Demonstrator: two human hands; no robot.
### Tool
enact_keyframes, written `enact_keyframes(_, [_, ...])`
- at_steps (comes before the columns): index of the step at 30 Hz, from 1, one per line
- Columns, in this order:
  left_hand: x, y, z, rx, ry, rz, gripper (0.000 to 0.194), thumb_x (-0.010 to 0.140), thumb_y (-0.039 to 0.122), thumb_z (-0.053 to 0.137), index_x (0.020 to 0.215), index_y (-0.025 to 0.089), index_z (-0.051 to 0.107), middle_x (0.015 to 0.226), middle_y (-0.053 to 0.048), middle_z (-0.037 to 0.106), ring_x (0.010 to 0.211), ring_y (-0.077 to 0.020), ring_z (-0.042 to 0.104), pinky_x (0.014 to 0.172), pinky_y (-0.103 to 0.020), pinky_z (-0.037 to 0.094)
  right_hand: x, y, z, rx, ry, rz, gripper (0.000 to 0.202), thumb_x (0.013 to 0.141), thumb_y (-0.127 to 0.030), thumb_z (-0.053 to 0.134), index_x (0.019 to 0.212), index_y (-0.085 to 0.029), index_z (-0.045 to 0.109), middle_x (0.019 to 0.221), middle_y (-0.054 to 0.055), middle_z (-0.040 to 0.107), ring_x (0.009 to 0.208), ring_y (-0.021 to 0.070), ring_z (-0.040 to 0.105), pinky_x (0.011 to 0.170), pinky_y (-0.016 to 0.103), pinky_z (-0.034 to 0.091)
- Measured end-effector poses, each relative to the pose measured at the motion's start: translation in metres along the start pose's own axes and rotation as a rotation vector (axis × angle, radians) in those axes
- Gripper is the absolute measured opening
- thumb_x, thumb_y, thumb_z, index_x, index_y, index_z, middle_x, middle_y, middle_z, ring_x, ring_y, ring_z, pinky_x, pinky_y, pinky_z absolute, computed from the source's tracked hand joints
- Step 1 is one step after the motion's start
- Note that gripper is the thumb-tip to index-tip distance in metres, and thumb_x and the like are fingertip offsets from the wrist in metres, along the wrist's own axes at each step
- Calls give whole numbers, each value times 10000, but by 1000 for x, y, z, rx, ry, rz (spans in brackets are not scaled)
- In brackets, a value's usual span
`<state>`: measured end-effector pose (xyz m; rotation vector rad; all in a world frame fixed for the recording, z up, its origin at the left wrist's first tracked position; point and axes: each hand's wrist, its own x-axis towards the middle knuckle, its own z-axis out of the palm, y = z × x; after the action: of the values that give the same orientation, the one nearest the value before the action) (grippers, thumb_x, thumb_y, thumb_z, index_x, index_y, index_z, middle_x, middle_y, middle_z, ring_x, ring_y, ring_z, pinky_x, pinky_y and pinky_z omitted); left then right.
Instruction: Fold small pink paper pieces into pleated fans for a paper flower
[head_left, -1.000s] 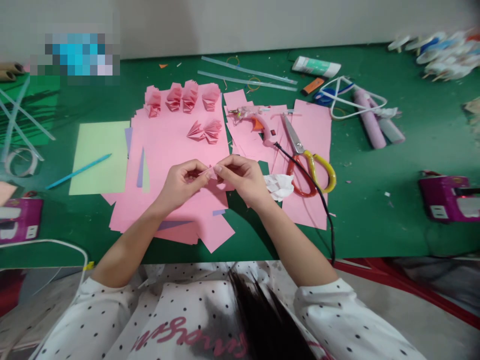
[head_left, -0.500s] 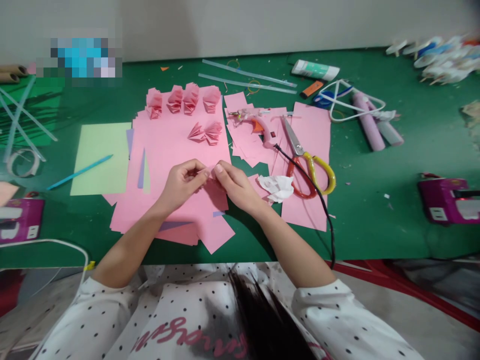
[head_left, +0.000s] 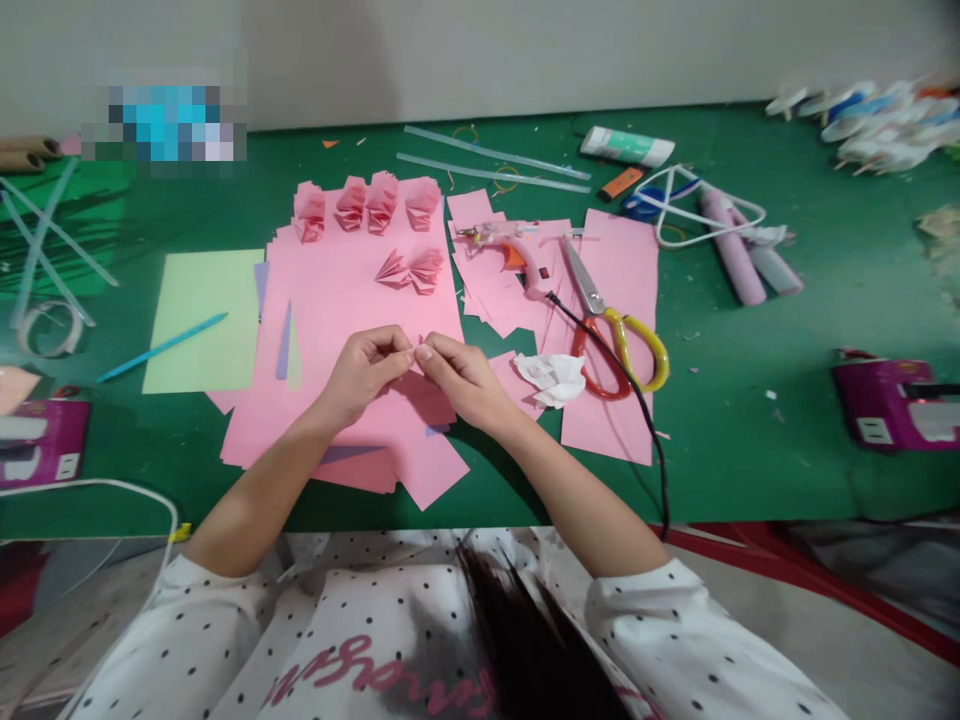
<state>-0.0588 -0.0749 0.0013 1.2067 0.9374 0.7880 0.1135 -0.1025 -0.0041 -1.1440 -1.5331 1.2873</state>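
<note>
My left hand (head_left: pixel 365 372) and my right hand (head_left: pixel 461 378) meet over a stack of pink paper (head_left: pixel 315 300). Both pinch a small piece of pink paper (head_left: pixel 421 342), mostly hidden by the fingers. Beyond the hands lies a folded pink paper piece (head_left: pixel 411 270) shaped like a bow. Several pleated pink pieces (head_left: pixel 382 203) stand in a row along the stack's far edge. Right of my right hand lies a crumpled white tissue (head_left: pixel 553 378).
Scissors (head_left: pixel 592 300) and a pink glue gun (head_left: pixel 525 255) with a black cord lie on pink sheets at right. A blue pencil (head_left: pixel 161 347) rests on pale green paper (head_left: pixel 202 290). Purple devices (head_left: pixel 889 400) sit at both sides. Clear sticks (head_left: pixel 495 152) lie at the back.
My fingertips have come closer together, and my right hand has shifted slightly left. Less of the small pink piece shows between them.
</note>
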Motion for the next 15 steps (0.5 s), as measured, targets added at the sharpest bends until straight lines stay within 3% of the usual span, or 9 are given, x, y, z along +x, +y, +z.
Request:
enact_keyframes(6, [0, 5, 2, 145, 5, 61, 295, 791, 311, 746, 634, 182, 532, 590, 46, 444, 512, -66, 351, 460, -219, 274, 1, 3, -1, -31, -13, 8, 516, 1008, -706, 404, 751, -259, 385, 662, -45, 412, 623, 146, 401, 603, 298, 344])
enact_keyframes(11, [-1, 5, 3, 110, -63, -13, 291, 870, 365, 702, 694, 188, 552, 599, 37, 487, 518, -83, 428, 469, -221, 325, 1, 5, -2, -96, 25, -36, 492, 1019, -667, 413, 745, -259, 399, 636, -43, 405, 598, 147, 389, 580, 302, 319])
enact_keyframes(15, [0, 4, 3, 126, -8, 25, 293, 859, 348, 708, 670, 183, 557, 597, 33, 496, 524, -83, 423, 477, -227, 321, 2, 7, 0, -64, 46, 3, 514, 1005, -704, 406, 756, -255, 419, 650, -41, 439, 611, 145, 415, 598, 298, 341])
